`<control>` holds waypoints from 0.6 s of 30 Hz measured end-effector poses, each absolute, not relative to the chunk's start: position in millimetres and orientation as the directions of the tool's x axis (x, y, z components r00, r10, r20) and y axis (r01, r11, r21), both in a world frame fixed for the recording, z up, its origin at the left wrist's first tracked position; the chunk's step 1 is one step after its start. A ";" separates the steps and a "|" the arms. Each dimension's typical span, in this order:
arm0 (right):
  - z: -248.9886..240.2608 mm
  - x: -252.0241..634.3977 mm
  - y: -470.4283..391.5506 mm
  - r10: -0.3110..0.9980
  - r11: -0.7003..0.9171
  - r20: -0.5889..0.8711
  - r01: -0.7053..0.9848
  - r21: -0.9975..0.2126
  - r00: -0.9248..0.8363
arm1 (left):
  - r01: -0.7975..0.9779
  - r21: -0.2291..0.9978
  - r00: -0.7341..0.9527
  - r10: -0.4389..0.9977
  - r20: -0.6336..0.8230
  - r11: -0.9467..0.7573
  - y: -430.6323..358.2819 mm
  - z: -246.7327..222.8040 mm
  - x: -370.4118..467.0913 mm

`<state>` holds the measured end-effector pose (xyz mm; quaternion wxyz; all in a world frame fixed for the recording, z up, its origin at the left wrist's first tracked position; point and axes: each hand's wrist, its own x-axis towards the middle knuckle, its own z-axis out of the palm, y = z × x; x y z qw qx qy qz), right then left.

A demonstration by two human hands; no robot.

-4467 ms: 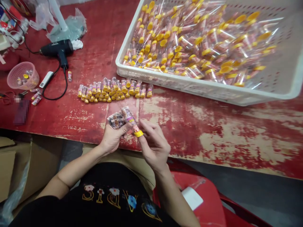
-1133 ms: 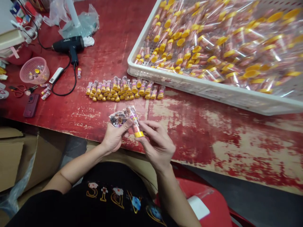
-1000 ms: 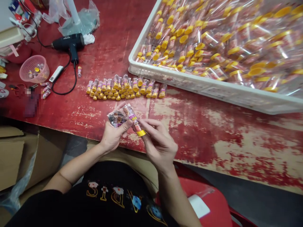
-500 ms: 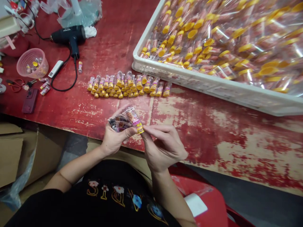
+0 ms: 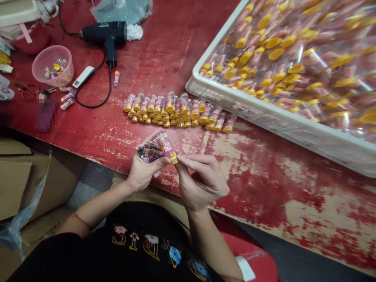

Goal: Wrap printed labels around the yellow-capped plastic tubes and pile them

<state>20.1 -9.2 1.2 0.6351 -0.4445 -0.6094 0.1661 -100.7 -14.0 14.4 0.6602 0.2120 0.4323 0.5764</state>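
The left hand (image 5: 143, 170) clamps a fan of printed sleeves (image 5: 148, 152), and the right hand (image 5: 202, 182) pinches the lower end of the foremost sleeve (image 5: 166, 147) near the yellow-capped tubes (image 5: 170, 102).

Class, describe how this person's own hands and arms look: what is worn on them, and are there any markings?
The left hand and right hand are ungloved, with no ring, watch or bracelet in sight. Both forearms are uncovered. A short black sleeve ends near the left elbow; it belongs to a black top with gold lettering and flower designs. I see no markings on the arms.
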 end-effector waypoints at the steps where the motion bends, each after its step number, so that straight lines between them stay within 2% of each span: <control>1: 0.1 16.0 -6.8 0.756 0.555 0.626 0.319 -0.768 0.192 | -0.585 0.776 -0.050 0.944 -0.327 0.238 -13.1 12.9 -104.3; 7: -4.8 -6.4 4.7 0.776 0.560 0.615 0.296 -0.774 0.141 | -0.617 0.756 -0.128 0.920 -0.371 0.218 -3.4 1.7 -123.5; 11: -15.5 -25.5 44.3 0.795 0.545 0.598 0.310 -0.779 0.104 | -0.665 0.731 -0.221 0.895 -0.387 0.152 15.8 -9.5 -142.2; 15: -35.9 -54.1 104.4 0.791 0.491 0.604 0.486 -0.723 0.099 | -0.753 0.648 -0.268 0.848 -0.456 0.111 30.3 -16.6 -164.7; 18: -46.2 -59.4 130.7 0.824 0.462 0.566 0.608 -0.646 -0.025 | -0.787 0.608 -0.287 0.810 -0.511 0.104 29.5 -20.0 -177.9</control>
